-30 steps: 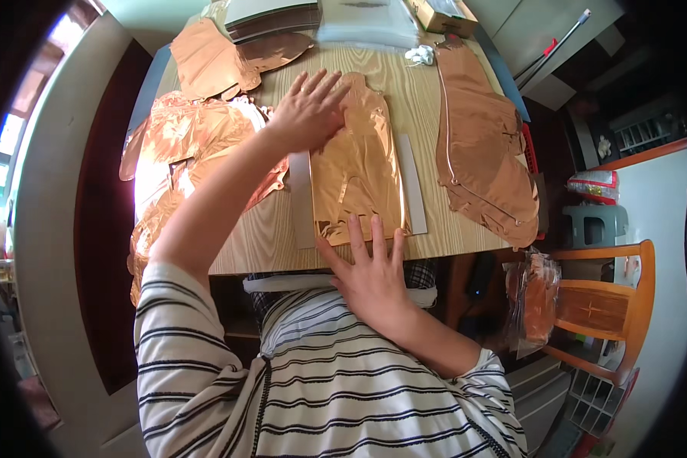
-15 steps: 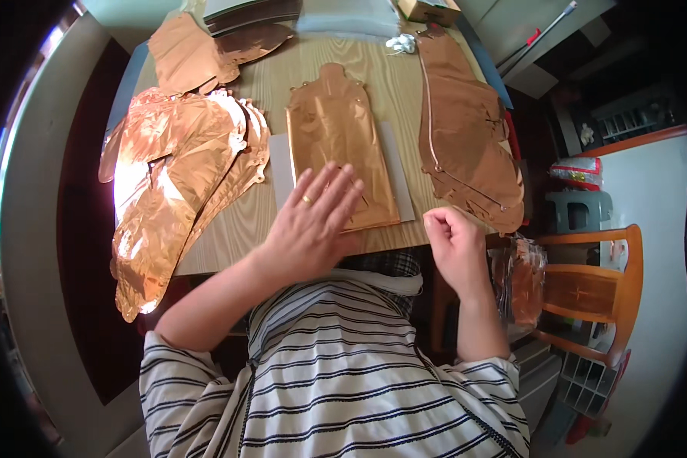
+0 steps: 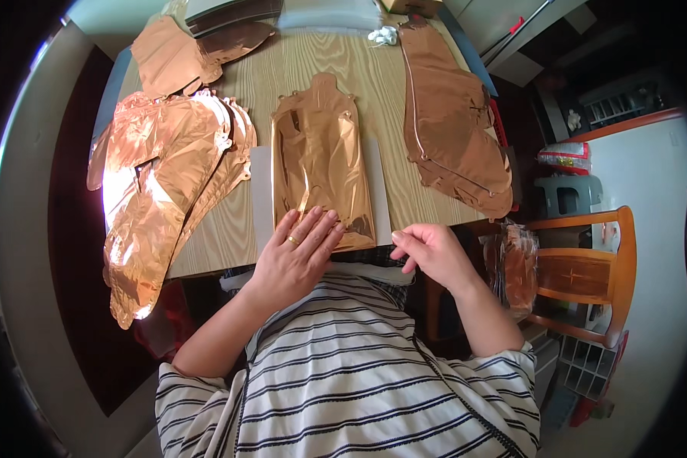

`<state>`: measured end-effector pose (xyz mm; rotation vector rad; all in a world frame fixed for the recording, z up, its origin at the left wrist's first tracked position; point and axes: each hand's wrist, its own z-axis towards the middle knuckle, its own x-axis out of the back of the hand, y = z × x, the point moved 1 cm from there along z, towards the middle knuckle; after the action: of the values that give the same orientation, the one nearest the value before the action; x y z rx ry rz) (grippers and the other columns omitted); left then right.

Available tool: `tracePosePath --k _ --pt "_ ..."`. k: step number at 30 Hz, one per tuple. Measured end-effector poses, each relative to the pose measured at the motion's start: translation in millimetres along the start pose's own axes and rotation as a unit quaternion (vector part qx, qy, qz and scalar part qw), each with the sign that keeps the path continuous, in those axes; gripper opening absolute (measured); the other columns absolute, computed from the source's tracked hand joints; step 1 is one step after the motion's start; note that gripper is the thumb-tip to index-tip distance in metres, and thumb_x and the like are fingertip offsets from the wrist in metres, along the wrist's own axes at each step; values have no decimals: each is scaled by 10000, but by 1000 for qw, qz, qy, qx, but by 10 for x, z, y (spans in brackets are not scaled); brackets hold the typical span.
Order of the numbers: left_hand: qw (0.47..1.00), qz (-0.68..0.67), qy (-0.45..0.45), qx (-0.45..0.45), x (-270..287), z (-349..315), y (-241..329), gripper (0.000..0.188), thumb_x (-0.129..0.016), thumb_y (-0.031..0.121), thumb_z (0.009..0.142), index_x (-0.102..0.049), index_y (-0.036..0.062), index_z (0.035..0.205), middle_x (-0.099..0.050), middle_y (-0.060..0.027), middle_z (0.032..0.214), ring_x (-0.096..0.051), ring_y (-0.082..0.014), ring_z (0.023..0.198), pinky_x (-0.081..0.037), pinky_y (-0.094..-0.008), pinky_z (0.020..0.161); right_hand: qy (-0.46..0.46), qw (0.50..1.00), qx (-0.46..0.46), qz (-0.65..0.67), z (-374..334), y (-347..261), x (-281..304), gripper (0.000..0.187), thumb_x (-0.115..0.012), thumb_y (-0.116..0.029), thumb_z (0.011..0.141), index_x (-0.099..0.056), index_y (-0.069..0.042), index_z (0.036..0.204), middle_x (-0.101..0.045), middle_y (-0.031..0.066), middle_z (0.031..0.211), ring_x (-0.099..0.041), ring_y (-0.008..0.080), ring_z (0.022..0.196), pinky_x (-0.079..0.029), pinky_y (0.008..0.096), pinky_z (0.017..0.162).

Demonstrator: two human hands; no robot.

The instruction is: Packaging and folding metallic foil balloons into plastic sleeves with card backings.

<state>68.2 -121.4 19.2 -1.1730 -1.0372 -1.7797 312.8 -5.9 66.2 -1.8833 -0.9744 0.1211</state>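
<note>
Left hand flat over lower end of folded copper foil, fingers straight, slightly spread, gripping nothing. Right hand just beside foil's lower right corner, near table edge, fingers partly curled; cannot tell whether fingertips pinch anything. Foil lies lengthwise on grey card, mid-table, near person; card shows along both sides. Foil pile on table's left, brownish foil stack on right. Wooden table beneath.
</note>
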Motion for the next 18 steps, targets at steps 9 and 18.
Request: tracePosePath --k 9,18 --pt "997 0 66 -27 -28 -96 -85 519 -567 136 916 -555 63 1429 -547 -109 1480 -500 -309 1389 -359 -477 1169 -90 986 -56 127 155 -10 -198 248 -615 -280 1009 -644 -50 921 -719 80 773 -610 84 521 -406 206 467" --pt "993 -5 119 13 -72 -154 -67 454 -702 114 872 -639 21 1311 -608 -140 1402 -551 -321 1341 -393 -476 1149 202 963 84 158 623 -202 486 233 -562 -211 1024 -647 -3 962 -700 100 753 -604 99 531 -475 246 497"
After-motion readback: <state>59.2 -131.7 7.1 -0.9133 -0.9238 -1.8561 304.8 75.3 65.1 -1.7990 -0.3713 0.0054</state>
